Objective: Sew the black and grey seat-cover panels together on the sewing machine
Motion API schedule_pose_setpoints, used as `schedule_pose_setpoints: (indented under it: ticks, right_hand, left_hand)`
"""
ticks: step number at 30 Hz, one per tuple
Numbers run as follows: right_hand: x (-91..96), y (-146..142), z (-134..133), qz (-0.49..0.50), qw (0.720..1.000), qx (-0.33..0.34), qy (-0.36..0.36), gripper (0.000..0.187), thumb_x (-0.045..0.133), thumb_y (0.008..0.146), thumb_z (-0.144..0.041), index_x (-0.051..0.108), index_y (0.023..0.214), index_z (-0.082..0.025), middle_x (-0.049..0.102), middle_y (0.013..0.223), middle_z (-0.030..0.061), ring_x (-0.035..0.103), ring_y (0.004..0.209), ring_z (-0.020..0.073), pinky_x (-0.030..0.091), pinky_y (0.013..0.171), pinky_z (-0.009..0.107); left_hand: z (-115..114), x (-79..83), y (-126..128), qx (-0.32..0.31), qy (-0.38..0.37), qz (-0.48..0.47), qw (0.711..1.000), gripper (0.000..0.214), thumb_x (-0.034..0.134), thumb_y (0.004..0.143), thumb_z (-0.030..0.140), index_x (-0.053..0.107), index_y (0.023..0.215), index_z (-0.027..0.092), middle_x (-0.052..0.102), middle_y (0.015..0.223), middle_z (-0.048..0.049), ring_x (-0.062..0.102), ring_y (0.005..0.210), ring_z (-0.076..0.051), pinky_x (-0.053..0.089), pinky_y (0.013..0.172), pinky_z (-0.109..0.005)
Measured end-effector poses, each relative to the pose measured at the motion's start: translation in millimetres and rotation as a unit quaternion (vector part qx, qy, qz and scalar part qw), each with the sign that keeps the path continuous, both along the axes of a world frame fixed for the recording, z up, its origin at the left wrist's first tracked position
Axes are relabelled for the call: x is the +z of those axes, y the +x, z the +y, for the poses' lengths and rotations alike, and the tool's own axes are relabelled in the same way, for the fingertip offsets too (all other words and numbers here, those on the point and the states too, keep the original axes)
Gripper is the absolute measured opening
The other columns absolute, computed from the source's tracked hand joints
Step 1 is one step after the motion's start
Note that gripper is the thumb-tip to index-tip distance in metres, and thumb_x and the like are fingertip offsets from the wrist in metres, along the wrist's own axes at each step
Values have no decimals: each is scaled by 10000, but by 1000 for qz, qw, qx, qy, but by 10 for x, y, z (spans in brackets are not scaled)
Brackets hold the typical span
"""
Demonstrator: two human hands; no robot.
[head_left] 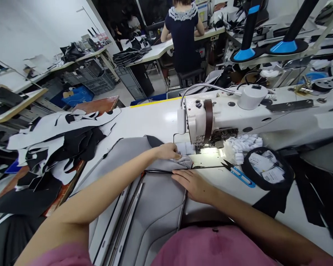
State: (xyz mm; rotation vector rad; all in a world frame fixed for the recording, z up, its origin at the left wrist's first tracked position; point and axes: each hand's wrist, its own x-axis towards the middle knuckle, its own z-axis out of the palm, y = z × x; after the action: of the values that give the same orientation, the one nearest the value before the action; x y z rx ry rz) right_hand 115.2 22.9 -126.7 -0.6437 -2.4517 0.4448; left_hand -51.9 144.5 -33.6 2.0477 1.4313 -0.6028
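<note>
My left hand (168,150) is clamped on the folded edge of the grey cover (161,199), my right hand (192,184) flat on it just beside; hands near but apart. Cover lies by the sewing machine (199,123), hanging toward me. Blue snips (235,171) on the right, near black roll (249,177)

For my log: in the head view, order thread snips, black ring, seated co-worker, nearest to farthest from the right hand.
1. Thread snips, right of the right hand.
2. Black ring, right of the snips.
3. Seated co-worker, far ahead, back turned.
</note>
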Motion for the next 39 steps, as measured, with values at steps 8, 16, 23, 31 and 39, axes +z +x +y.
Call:
schedule_pose_setpoints:
  ticks: [8,16,23,31,39]
  right_hand:
    - [-39,144,264,38,977,-192,87,332,389,807,13,614,1011,-122,622,1079,151,543,1140,247,430,1051,421]
    - [-150,163,194,-18,991,-130,17,337,469,761,-3,606,1046,-120,617,1123,148,532,1173,244,399,1080,405]
    - [-136,111,18,-114,959,-242,93,298,447,849,9,614,1026,-164,611,1026,142,561,1132,248,425,1044,428]
    - [-83,149,144,-130,953,-238,137,247,448,860,-7,630,956,-143,593,838,76,595,993,247,385,1072,425]
    - [2,190,174,-138,950,-243,137,245,444,858,4,642,872,-140,573,764,69,569,793,228,408,975,453]
  left_hand:
    - [3,-165,177,-178,248,-2,952,305,523,913,400,615,1010,126,624,1028,-127,596,982,-255,472,766,-316]
    - [208,-278,432,-212,257,21,943,411,527,910,451,668,1039,88,632,1105,-202,595,1052,-320,482,798,-373]
    - [137,-277,318,-89,200,1,976,313,616,820,357,638,1087,196,690,1050,-79,641,980,-257,492,772,-308]
    - [134,-520,520,-38,293,-23,955,239,494,850,276,677,934,148,691,990,-126,608,1037,-288,455,885,-373]
    - [237,-723,510,-46,362,-71,928,219,478,777,209,644,911,159,662,968,-120,596,948,-290,431,803,-378]
